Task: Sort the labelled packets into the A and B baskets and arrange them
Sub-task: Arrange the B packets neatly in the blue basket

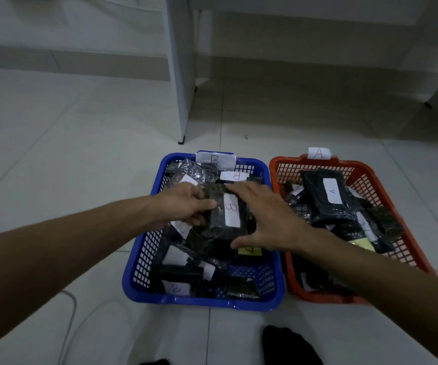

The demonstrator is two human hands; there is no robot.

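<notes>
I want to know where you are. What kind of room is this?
Probably an indoor room, perhaps a home or small workroom; I cannot tell which. Pale floor tiles and a white furniture leg show it. The blue basket and red basket sit on the floor.

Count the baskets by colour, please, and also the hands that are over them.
Blue basket: 1
Red basket: 1
Hands, left and right: 2
Total: 4
</notes>
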